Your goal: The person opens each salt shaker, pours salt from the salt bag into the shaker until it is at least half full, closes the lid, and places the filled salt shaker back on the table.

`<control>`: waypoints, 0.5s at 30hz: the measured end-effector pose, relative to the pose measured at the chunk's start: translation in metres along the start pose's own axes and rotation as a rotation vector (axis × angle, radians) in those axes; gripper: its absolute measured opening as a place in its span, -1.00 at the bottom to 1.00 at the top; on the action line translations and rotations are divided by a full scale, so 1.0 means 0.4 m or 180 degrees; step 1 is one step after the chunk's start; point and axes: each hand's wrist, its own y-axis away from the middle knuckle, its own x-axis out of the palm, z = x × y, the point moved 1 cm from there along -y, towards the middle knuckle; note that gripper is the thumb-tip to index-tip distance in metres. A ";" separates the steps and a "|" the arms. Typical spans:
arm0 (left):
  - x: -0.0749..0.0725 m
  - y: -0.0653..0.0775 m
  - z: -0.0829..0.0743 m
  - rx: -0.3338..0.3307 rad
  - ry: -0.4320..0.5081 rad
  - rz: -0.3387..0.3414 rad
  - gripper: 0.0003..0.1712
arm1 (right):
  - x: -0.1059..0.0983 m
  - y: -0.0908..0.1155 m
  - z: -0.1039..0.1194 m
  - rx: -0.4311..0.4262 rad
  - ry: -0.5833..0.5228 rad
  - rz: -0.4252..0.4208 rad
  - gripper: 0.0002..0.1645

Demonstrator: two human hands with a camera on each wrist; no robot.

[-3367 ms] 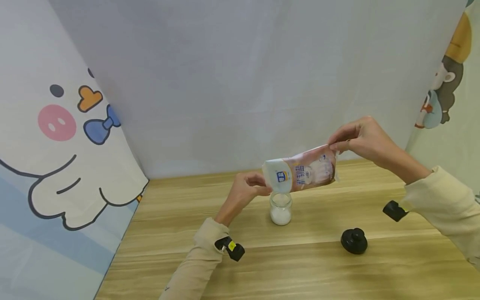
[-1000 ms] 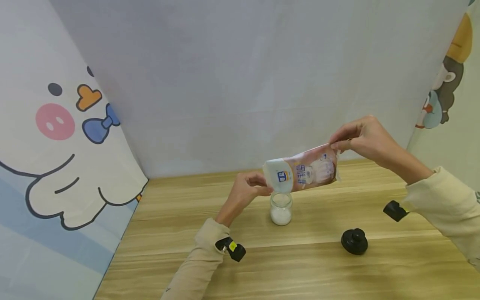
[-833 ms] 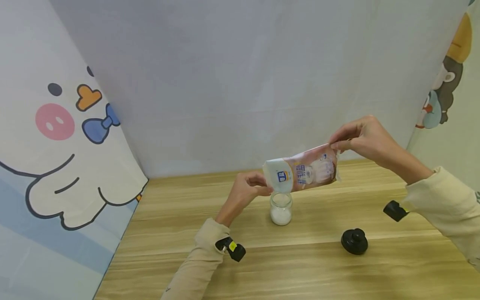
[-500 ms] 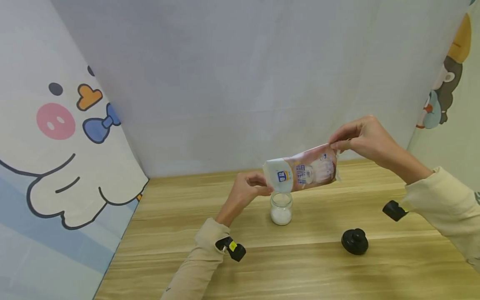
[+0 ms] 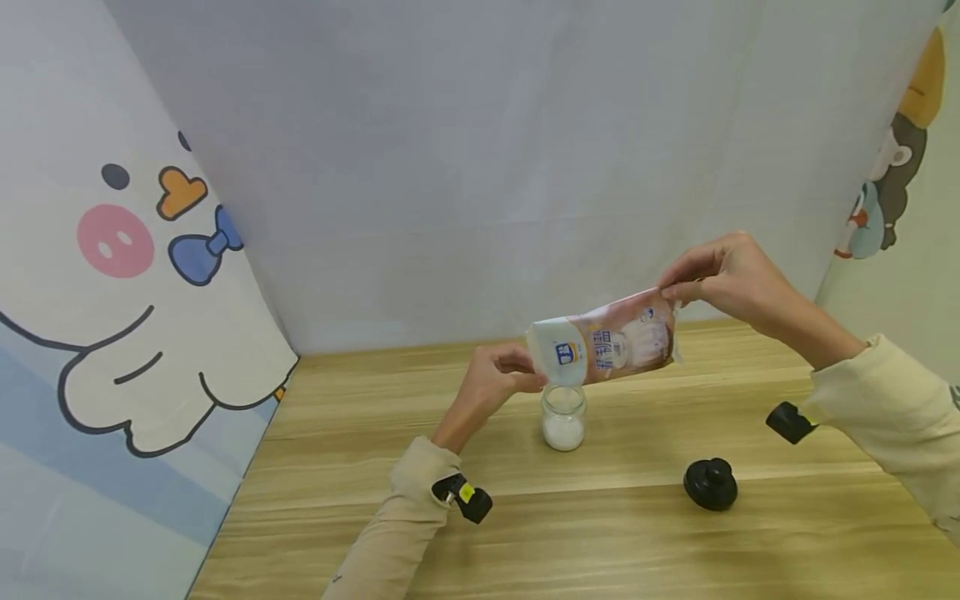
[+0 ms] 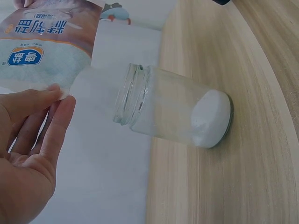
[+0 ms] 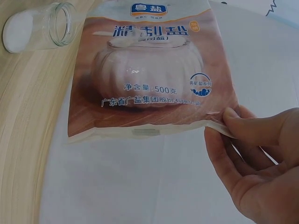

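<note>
The right hand [image 5: 731,279] pinches one corner of the refined-salt bag [image 5: 626,343] between thumb and fingers, closed down on its sealed edge. The left hand [image 5: 491,383] pinches a corner at the pale end, thumb against fingertips. The bag slants between them, right end raised, left end above the glass jar [image 6: 173,107]; the left wrist view shows a gap between the bag's corner and the jar's rim. The jar stands upright with white salt [image 6: 210,119] at its bottom, well in from the left and far edges of the wooden table [image 5: 600,533]. Wood stretches from the jar to the black knobbed lid [image 5: 711,485], nearer and to the right. Grey cloth [image 5: 480,167] rises along the far edge; a cartoon-printed panel [image 5: 150,350] borders the left edge.
</note>
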 end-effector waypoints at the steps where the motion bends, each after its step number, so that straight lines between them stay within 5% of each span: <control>1: 0.000 0.000 0.000 0.0003 0.0002 -0.0001 -0.83 | 0.000 0.000 0.001 -0.0002 0.0002 0.0005 -0.92; 15: 0.003 -0.002 0.001 0.0000 0.0024 -0.0003 -0.82 | -0.001 -0.002 -0.008 0.0027 0.0002 -0.0025 -0.91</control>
